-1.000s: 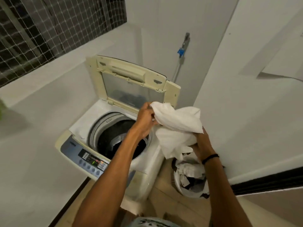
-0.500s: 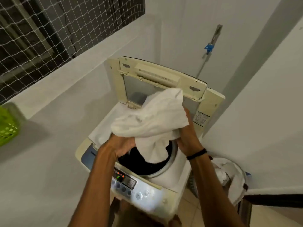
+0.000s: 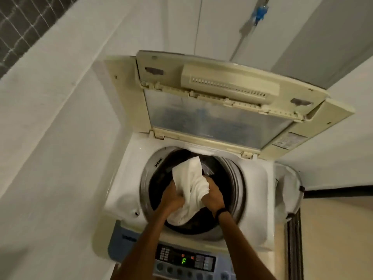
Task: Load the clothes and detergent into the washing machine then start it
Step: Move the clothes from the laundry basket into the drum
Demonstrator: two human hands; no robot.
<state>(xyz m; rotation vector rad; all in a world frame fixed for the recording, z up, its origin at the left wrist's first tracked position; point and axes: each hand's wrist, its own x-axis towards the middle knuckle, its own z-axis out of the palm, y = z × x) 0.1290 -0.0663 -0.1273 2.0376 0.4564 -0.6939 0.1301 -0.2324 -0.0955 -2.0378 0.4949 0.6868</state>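
White cloth (image 3: 191,184) sinks into the drum of the washing machine (image 3: 123,178), where half a second ago it was bunched above the opening, and before that over the laundry basket (image 3: 290,178) at the machine's right side. The left hand (image 3: 173,198) and the right hand (image 3: 214,196) both grip it with curled fingers, now below the machine's metal rim (image 3: 144,184). The lid (image 3: 222,110) stands open at the machine's back, the display (image 3: 183,260) glows at its front. Loading looks under way, detergent and start apparently yet to come
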